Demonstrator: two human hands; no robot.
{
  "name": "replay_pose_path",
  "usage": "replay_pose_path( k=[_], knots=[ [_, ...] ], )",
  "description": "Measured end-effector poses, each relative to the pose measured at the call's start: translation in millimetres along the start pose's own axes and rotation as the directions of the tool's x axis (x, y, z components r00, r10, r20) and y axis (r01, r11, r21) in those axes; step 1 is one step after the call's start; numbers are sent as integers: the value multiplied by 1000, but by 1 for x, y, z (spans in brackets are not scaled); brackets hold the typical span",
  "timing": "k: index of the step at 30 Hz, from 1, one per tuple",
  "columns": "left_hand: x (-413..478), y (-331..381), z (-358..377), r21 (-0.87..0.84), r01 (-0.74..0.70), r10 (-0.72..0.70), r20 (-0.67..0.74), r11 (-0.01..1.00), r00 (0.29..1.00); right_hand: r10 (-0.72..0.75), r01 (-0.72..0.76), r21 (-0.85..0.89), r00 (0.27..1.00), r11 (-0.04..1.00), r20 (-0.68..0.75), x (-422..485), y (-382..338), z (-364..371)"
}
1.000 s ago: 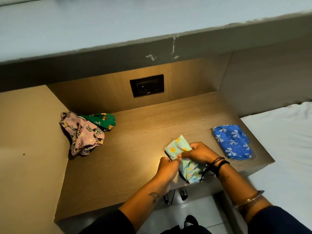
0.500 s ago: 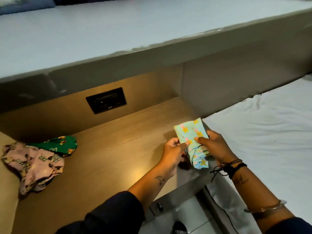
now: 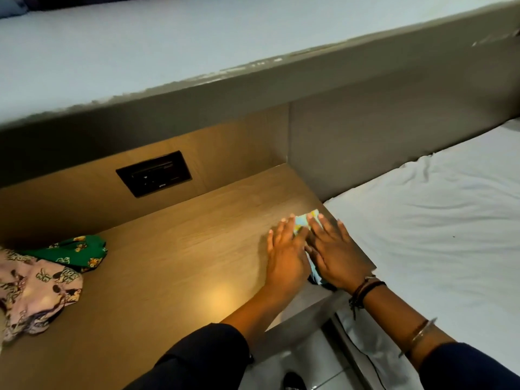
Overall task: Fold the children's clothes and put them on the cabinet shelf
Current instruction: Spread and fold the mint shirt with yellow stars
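- Head view: left hand [image 3: 285, 254] and right hand [image 3: 333, 254], fingers straight, spread, press folded garment [image 3: 302, 224] onto shelf [image 3: 183, 263].
- Soft, light, limp; likely best pinched at its folded edge.

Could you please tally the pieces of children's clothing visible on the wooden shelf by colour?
Turquoise star-print garment, pressed under the left hand and right hand: 1
Green printed garment: 1
Pink printed garment: 1
Total: 3
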State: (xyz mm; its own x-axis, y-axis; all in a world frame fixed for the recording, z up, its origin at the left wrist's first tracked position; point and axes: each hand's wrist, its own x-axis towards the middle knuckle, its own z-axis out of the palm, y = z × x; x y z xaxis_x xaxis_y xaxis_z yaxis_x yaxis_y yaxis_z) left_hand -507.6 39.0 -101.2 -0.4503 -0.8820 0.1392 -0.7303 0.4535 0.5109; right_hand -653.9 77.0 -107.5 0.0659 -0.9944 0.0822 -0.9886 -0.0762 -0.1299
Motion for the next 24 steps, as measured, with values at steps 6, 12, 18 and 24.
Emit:
replay_pose_path(
  k=[6,12,18,24],
  knots=[
    [2,-29,10,72,-35,13,285,997,958,10,-21,103,994,994,112,6,16,12],
    [6,-43,-8,82,-74,45,311,994,949,19,-30,74,990,997,141,6,11,0],
    [-38,-100,-65,-32,144,-141,86,989,986,6,8,122,993,993,-118,24,-53,-43],
    [-121,-212,-157,168,475,-444,-192,864,875,-194,229,258,969,938,-156,81,-204,-35]
  ],
)
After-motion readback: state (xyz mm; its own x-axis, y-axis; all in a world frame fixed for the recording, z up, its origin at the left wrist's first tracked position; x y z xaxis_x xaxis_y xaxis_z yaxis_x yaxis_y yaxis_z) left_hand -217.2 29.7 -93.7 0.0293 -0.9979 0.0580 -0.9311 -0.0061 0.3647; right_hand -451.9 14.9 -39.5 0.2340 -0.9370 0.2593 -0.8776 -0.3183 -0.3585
